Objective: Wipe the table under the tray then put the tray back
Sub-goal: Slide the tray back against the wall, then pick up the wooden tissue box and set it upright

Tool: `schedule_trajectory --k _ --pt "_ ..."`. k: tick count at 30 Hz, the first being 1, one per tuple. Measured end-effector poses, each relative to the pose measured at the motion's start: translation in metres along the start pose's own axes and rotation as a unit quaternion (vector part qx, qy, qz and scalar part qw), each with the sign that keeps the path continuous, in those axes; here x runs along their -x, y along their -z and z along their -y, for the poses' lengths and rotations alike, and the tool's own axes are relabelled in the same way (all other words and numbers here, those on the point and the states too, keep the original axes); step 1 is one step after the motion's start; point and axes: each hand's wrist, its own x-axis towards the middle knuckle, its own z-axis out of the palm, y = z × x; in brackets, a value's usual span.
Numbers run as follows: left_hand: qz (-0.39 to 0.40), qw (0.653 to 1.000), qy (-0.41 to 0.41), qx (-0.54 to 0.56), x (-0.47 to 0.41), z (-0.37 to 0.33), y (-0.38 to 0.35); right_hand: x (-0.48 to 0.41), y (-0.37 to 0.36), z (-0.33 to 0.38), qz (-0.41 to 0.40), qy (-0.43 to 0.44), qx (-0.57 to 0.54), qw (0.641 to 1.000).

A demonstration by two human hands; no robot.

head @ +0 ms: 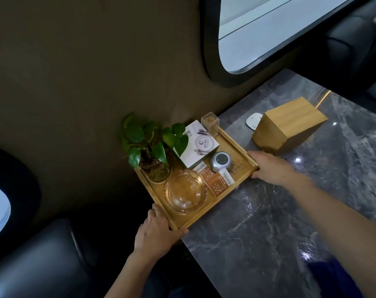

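1. At the table's (290,211) left corner, against the wall, we hold the wooden tray (240,147) with both hands, and much of it overhangs the table's near-left edge above the dark seat (42,261).

2. Our left hand (155,230) is wrapped around the tray's near corner, fingers on the rim and thumb along the front edge; our right hand (268,166) clasps the right-hand corner, on the side toward the wooden box (288,130). Both hands are closed on the tray, at neighbouring corners.

3. We cannot tell whether the tray is lifted or resting on the stone.

4. The tray sits diamond-wise to us: the edge between our two hands runs from near-left to far-right, and the load lies beyond it, toward the wall. The left hand is nearer to us; the right arm reaches further.

5. On the tray stand a potted plant (148,145), a glass ashtray (184,193), a white carton (196,145), a silver gadget (221,161), some paper sachets (219,181) and a small clear jar (210,121).

6. We judge that the plant, at the corner farthest from both grips, would tip first, so the tray must stay level.

7. No cloth is in sight, so how much wiping is done we cannot say.
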Motion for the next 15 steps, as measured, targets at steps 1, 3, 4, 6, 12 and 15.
schedule_trajectory --k 1,3,4,6,12,15 --pt "0.025 0.999 0.007 -0.024 -0.002 -0.002 0.008 0.001 0.002 0.001 0.006 0.001 0.003 1.000" --pt "0.052 0.996 -0.004 -0.075 -0.004 -0.006 0.029 0.005 0.009 0.004 0.021 0.008 0.004 1.000" --pt "0.065 0.992 -0.025 -0.100 -0.004 -0.010 0.040 0.007 0.014 0.006 0.027 0.013 0.003 1.000" --pt "0.113 0.981 -0.084 -0.135 -0.001 -0.024 0.061 0.012 0.023 0.006 0.029 0.019 -0.005 0.999" --pt "0.069 0.974 -0.212 -0.038 0.005 -0.101 0.097 0.031 0.052 0.003 -0.045 0.039 -0.072 0.996" --pt "0.038 0.957 -0.268 0.105 -0.009 -0.146 0.104 0.037 0.068 -0.002 -0.092 0.014 -0.099 0.991"
